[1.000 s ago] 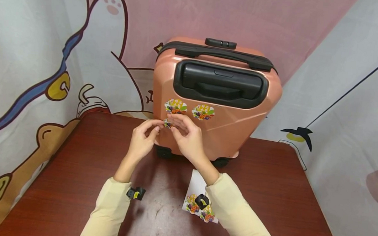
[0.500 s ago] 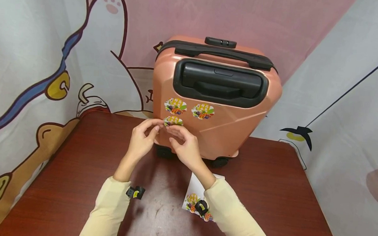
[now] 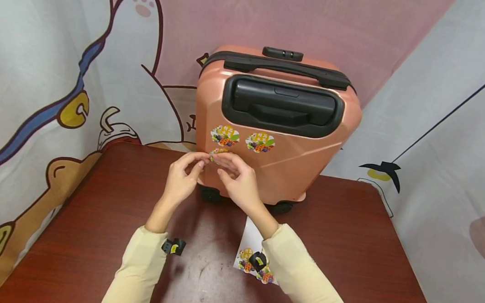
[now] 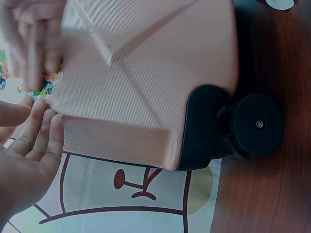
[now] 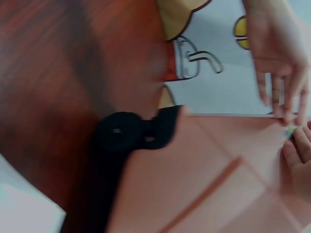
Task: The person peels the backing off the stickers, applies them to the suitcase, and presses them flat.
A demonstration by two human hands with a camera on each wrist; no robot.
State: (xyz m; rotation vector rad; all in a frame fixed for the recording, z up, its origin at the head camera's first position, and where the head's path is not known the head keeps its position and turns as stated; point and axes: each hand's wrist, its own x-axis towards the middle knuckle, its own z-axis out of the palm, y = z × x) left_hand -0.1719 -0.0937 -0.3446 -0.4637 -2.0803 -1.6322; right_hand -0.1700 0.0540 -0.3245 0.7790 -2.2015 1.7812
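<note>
A salmon-pink hard-shell suitcase stands upright on the table, its black recessed handle facing me. Two round stickers with colourful fruit pictures, a left one and a right one, are stuck side by side below that handle. Under the left one lies a third fruit sticker, partly hidden by fingers. My right hand lays its fairly straight fingers across this sticker, against the shell. At the sticker's left edge, the fingertips of my left hand touch the suitcase, thumb apart from the index finger.
A white sheet bearing more fruit stickers lies on the brown table, partly under my right forearm. Black wheels support the suitcase. Cartoon-printed cloth hangs close behind and at both sides.
My right hand dipped below the third sticker, exposing most of it, then moved back up and covers much of it. My left hand has stayed at its edge.
</note>
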